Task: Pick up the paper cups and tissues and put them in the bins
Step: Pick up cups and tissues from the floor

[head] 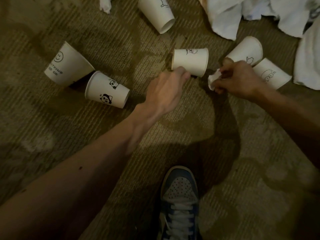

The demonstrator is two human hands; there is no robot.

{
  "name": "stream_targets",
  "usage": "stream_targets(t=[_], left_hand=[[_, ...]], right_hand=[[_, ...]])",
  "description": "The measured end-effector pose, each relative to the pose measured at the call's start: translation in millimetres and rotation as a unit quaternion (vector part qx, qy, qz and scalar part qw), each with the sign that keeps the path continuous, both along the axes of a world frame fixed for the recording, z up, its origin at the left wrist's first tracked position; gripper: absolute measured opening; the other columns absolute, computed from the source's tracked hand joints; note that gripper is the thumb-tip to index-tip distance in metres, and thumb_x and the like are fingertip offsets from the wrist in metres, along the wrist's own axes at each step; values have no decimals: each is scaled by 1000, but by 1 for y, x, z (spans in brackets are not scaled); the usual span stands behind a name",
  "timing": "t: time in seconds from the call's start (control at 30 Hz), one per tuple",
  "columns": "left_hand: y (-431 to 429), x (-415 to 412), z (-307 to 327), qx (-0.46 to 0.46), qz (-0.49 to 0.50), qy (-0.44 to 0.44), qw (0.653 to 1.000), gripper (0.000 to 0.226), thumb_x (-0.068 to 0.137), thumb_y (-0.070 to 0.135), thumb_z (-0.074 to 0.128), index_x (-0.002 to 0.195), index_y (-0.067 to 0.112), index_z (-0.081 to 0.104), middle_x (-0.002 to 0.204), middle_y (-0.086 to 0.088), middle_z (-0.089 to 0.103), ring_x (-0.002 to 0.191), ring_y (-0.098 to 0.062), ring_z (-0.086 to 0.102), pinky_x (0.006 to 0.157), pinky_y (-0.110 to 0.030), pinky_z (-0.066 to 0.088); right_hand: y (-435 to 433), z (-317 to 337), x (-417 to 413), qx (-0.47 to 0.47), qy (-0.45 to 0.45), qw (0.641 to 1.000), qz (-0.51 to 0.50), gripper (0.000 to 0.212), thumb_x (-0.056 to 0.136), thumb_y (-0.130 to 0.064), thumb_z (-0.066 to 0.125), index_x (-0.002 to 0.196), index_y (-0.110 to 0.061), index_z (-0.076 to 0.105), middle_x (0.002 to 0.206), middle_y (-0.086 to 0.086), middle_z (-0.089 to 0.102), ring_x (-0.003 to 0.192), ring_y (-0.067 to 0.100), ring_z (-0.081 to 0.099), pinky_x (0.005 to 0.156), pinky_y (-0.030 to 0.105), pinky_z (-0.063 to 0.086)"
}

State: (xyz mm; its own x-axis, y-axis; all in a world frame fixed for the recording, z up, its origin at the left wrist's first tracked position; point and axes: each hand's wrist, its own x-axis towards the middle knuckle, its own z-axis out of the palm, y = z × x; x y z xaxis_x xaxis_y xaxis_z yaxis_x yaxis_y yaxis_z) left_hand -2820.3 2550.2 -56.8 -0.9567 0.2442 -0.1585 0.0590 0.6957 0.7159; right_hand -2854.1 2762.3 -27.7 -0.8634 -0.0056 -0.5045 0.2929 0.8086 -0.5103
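Note:
Several white paper cups lie on their sides on a brown carpet. My left hand [166, 90] reaches to the middle cup [192, 61] and its fingertips touch the cup's lower edge; whether they grip it is unclear. My right hand [240, 78] pinches a crumpled white tissue [212, 81] just right of that cup. Behind my right hand lie a rabbit-print cup [245, 51] and another cup [273, 73]. To the left are a panda-print cup [107, 90] and a smiley cup [66, 64]. One more cup [156, 13] lies at the top.
A pile of white tissues or cloth [259, 14] covers the top right corner and right edge. A small crumpled tissue [105, 4] lies at the top left. My blue and white shoe [180, 201] stands on the carpet at the bottom middle. No bin is in view.

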Motion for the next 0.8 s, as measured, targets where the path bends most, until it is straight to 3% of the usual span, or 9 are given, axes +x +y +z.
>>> stream_targets(t=[0.1,0.23,0.3,0.37,0.47,0.53,0.67,0.8], left_hand=[[8,5,4,88,-16,10,996,29,106,23,39,126,14,57,113,-8,63,98,-22,59,84,-43,50],[26,17,14,165,-37,33,985,35,105,25,36,135,20,52,109,0,43,97,-14,50,77,-22,46],[27,22,15,156,-52,46,985,39,104,27,35,138,21,51,114,-2,41,106,-16,47,81,-18,42],[20,24,14,112,-51,71,990,38,105,25,36,140,19,50,119,-8,43,111,-17,42,86,-22,36],[7,23,14,75,-51,102,991,36,106,22,39,138,12,51,119,-13,48,109,-20,45,87,-20,34],[2,22,15,76,-60,101,990,35,105,22,40,135,8,54,119,-15,51,108,-22,51,86,-25,42],[-9,20,15,44,-66,119,990,33,103,19,46,128,1,59,118,-18,58,103,-26,60,83,-41,52],[-16,18,17,9,-77,129,989,32,103,18,48,126,0,61,114,-18,61,99,-28,62,82,-40,52]], right_hand=[[-11,17,24,-132,-55,985,-93,45,82,-6,72,121,-4,50,78,11,73,61,14,72,50,16,53],[-33,29,42,-308,-150,917,-207,28,87,-2,64,114,3,57,87,11,72,70,13,70,60,19,56],[-41,33,43,-368,-183,882,-231,12,92,0,55,101,-5,62,86,5,68,76,12,66,67,21,58],[-48,36,42,-416,-220,851,-234,15,92,-1,51,92,-11,63,83,1,65,77,10,62,73,21,57],[-55,38,39,-448,-270,820,-233,18,80,-14,58,97,-15,63,86,-2,64,82,9,63,87,26,53],[-57,37,37,-467,-293,800,-239,23,81,-17,57,104,-17,62,91,-2,65,90,11,64,96,30,49],[-62,33,33,-510,-310,756,-269,20,98,-13,43,109,-12,60,98,6,65,100,18,64,92,32,55],[-65,33,30,-511,-302,755,-277,24,99,-10,42,114,-5,59,102,11,66,102,22,66,89,33,57]])
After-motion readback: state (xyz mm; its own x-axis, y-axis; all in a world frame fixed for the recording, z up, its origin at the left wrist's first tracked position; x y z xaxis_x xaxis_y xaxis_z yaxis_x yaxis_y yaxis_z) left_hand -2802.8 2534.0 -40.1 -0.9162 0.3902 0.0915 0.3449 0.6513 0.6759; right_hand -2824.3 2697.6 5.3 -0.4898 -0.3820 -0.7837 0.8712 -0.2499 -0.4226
